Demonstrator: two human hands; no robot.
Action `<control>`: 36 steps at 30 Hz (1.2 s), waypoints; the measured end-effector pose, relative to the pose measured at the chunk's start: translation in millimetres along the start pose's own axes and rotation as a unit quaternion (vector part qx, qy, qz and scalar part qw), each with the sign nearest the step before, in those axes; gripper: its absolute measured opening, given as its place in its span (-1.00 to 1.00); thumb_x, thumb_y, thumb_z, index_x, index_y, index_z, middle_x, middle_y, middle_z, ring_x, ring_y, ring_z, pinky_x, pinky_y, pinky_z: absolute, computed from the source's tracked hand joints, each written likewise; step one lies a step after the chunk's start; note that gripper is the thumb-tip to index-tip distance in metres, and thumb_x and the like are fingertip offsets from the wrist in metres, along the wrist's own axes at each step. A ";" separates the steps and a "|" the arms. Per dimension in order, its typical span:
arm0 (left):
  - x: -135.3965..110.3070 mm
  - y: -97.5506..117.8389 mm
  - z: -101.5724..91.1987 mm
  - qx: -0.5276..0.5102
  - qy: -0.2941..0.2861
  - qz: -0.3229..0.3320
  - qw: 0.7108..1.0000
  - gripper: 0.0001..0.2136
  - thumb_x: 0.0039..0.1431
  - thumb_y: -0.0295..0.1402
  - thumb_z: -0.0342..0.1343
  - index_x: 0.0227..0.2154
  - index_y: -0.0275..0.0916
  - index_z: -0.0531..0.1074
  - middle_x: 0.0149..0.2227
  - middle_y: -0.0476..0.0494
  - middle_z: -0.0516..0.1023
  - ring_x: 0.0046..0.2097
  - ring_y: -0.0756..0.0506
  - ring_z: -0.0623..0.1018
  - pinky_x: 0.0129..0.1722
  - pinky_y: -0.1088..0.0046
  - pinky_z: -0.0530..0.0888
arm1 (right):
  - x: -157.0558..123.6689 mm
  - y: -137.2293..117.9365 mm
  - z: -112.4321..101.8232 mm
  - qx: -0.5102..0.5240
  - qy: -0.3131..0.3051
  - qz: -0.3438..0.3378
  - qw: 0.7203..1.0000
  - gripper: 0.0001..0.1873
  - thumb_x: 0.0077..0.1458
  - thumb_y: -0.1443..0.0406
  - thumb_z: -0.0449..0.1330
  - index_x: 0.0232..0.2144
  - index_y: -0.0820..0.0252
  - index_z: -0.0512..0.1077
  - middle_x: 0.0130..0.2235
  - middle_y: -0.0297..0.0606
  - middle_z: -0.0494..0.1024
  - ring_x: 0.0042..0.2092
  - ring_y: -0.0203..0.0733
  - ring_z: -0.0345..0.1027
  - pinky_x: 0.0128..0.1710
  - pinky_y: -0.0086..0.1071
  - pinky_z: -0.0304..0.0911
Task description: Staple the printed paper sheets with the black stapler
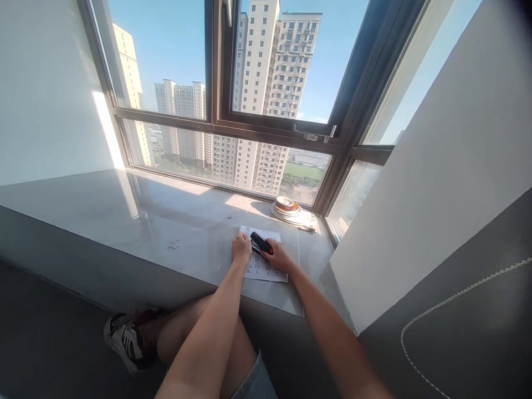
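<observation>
A black stapler (261, 243) with a red spot near its rear end is gripped by my right hand (276, 254), over a printed sheet of paper (270, 274). Its two arms look spread apart at the front, toward my left hand. My left hand (241, 245) is closed at the left edge of the paper, close to the stapler's front end. Whatever its fingers pinch is hidden or too small to make out. The paper lies flat on the pale, glossy window sill (199, 227), partly covered by both hands and the stapler.
Small bits that look like loose staples (173, 245) lie on the sill to the left. At the window corner sits a stack of round coils or tape rolls (286, 208). The wall (415, 166) rises on the right, and a beaded cord (440, 305) hangs there.
</observation>
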State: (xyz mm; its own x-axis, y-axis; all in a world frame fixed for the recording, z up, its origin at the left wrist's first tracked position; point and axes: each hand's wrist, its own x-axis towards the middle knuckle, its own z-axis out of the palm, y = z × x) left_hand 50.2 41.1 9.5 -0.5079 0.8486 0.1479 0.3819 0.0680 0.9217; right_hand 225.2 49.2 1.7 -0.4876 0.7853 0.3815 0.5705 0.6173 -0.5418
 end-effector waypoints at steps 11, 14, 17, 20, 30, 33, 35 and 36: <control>1.5 -7.3 -3.5 -0.095 0.025 0.024 0.995 -0.70 0.36 -0.32 -0.09 -0.42 -0.19 0.48 -0.21 -0.37 0.62 -0.04 -0.34 0.57 0.09 0.09 0.39 | -1.0 10.2 -17.3 0.260 -0.039 0.032 0.964 -0.46 0.18 -0.06 0.20 0.06 0.11 0.52 -0.02 -0.20 0.62 0.02 0.02 0.44 0.09 -0.14 0.27; 3.0 -10.2 -1.5 -0.128 0.042 0.014 0.991 -0.70 0.35 -0.28 -0.04 -0.47 -0.18 0.48 -0.24 -0.35 0.62 -0.05 -0.31 0.58 0.13 0.07 0.38 | -2.6 12.1 -24.4 0.335 -0.065 0.062 0.938 -0.45 0.22 -0.08 0.14 0.08 0.10 0.54 0.06 -0.19 0.61 0.10 0.03 0.41 0.17 -0.12 0.21; 5.1 -13.4 1.4 -0.190 0.063 -0.011 0.980 -0.67 0.36 -0.22 -0.01 -0.48 -0.19 0.49 -0.28 -0.32 0.62 -0.11 -0.27 0.60 0.13 0.08 0.41 | -4.8 14.3 -31.6 0.353 -0.116 0.054 0.927 -0.44 0.14 -0.01 0.24 0.12 0.06 0.53 0.11 -0.22 0.59 0.18 0.04 0.37 0.25 -0.11 0.13; 7.9 -15.1 1.3 -0.329 0.124 -0.061 0.934 -0.63 0.39 -0.18 -0.09 -0.41 -0.22 0.51 -0.24 -0.31 0.64 -0.12 -0.19 0.63 0.06 0.17 0.50 | -5.6 19.4 -34.9 0.364 -0.128 0.057 0.921 -0.44 0.12 0.01 0.27 0.13 0.02 0.53 0.12 -0.24 0.59 0.19 0.04 0.37 0.26 -0.10 0.13; 4.0 -10.4 -6.9 -0.456 0.223 -0.078 0.858 -0.57 0.45 -0.21 -0.19 -0.28 -0.31 0.56 -0.09 -0.36 0.65 -0.01 -0.14 0.65 0.15 0.25 0.50 | -2.4 30.0 -33.9 0.377 -0.136 0.090 0.912 -0.40 0.04 -0.03 0.36 0.08 0.10 0.59 0.00 -0.21 0.64 0.01 0.00 0.45 0.09 -0.15 0.26; 0.4 -6.9 -8.6 -0.484 0.221 -0.072 0.844 -0.55 0.46 -0.18 -0.17 -0.28 -0.32 0.57 -0.10 -0.37 0.65 -0.02 -0.15 0.65 0.17 0.23 0.50 | -4.4 24.7 -39.1 0.367 -0.148 0.102 0.913 -0.39 0.03 -0.06 0.37 0.06 0.13 0.61 -0.06 -0.18 0.66 -0.03 0.01 0.46 0.02 -0.16 0.31; -1.2 -4.7 -10.0 -0.503 0.207 -0.067 0.836 -0.53 0.47 -0.16 -0.18 -0.30 -0.33 0.57 -0.13 -0.37 0.65 -0.06 -0.15 0.66 0.15 0.21 0.51 | -6.4 20.9 -41.2 0.347 -0.132 0.093 0.924 -0.38 0.06 -0.07 0.34 0.07 0.13 0.60 -0.06 -0.17 0.65 -0.02 0.01 0.46 0.00 -0.17 0.33; -1.6 -3.7 -10.5 -0.510 0.198 -0.067 0.834 -0.52 0.47 -0.16 -0.20 -0.31 -0.33 0.56 -0.15 -0.37 0.66 -0.09 -0.14 0.67 0.14 0.20 0.52 | -7.3 19.0 -41.1 0.328 -0.118 0.085 0.933 -0.38 0.08 -0.08 0.32 0.09 0.13 0.58 -0.05 -0.16 0.64 -0.03 0.01 0.46 -0.01 -0.18 0.33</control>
State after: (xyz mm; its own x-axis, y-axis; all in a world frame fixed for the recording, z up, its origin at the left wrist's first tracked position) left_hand 41.5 33.9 9.7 -0.7856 0.6159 -0.0596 -0.4519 -0.5053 0.7352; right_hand 266.8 57.1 19.4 -0.6028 0.7896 0.1145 0.1629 0.2623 -0.9511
